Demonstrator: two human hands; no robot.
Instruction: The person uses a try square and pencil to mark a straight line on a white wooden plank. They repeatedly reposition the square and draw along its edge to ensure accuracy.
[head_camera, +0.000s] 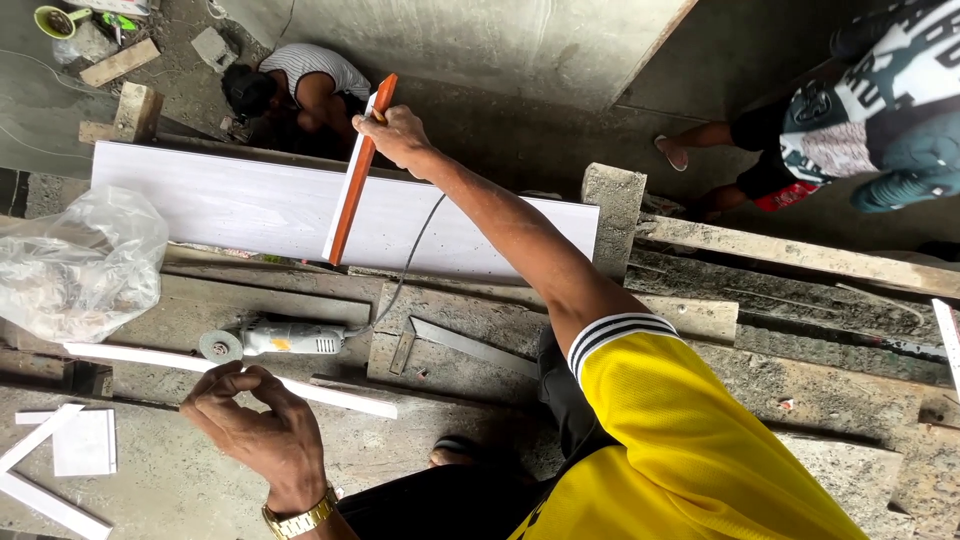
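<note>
Head view: right hand (400, 135) grips an orange straightedge (355, 175) across the white tile plank (250, 205); left hand (255, 425), fingers loosely curled (holding nothing), hovers below the angle grinder (280, 340), beside a plastic bag (75, 265).

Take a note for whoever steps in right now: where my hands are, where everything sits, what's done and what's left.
Right hand: gripping the top end of the orange-edged ruler, which lies across the long white panel.
Left hand: fingers curled at the thin white strip; grip unclear.
The grinder and the metal square lie unheld on the boards below the panel.
Done: ruler placed on the panel.
Left: the panel shows no cut yet.
</note>
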